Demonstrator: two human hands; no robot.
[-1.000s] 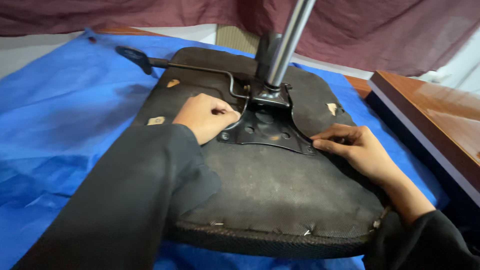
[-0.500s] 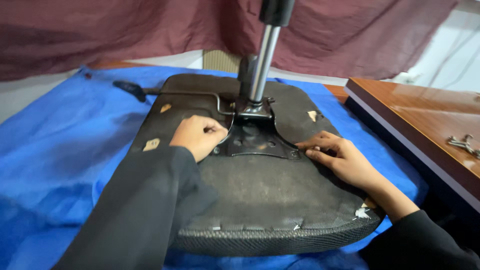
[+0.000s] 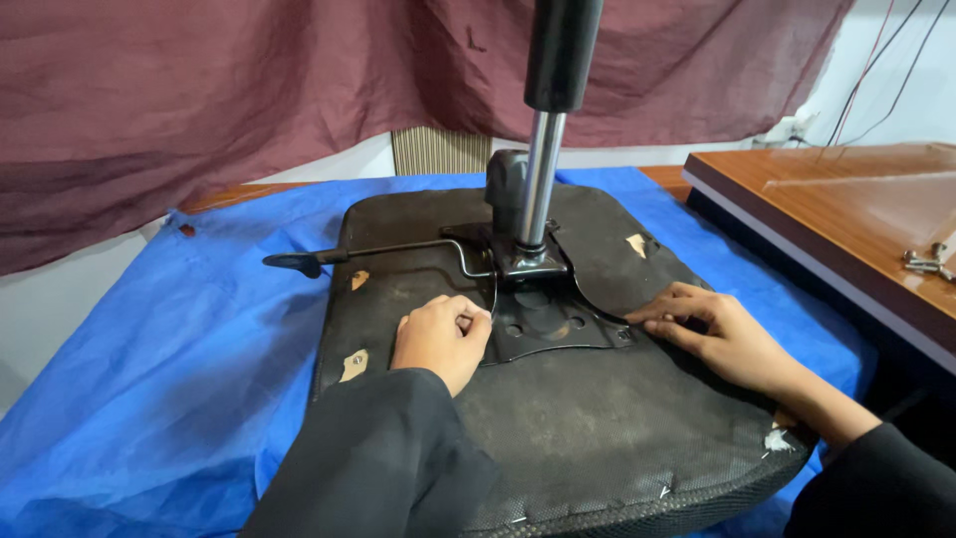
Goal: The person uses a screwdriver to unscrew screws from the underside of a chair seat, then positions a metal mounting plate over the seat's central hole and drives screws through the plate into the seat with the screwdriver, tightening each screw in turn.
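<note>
An upturned black chair seat (image 3: pixel 558 438) lies on a blue tarp (image 3: pixel 169 399). A black metal mounting plate (image 3: pixel 543 329) is fixed at its middle, with a shiny gas-lift column (image 3: pixel 543 169) rising from it and a thin lever (image 3: pixel 388 251) sticking out to the left. My left hand (image 3: pixel 438 339) rests curled at the plate's left edge, fingers closed on something too small to make out. At the plate's right corner my right hand (image 3: pixel 717 334) lies flat, fingertips touching the corner.
A brown wooden table (image 3: pixel 846 229) stands to the right with a few metal screws (image 3: pixel 926 261) on it. A maroon curtain (image 3: pixel 249 100) hangs behind. The tarp spreads wide to the left of the seat.
The view has tilted up and back, showing more of the column and curtain. Both hands stay at the plate's edges, barely shifted.
</note>
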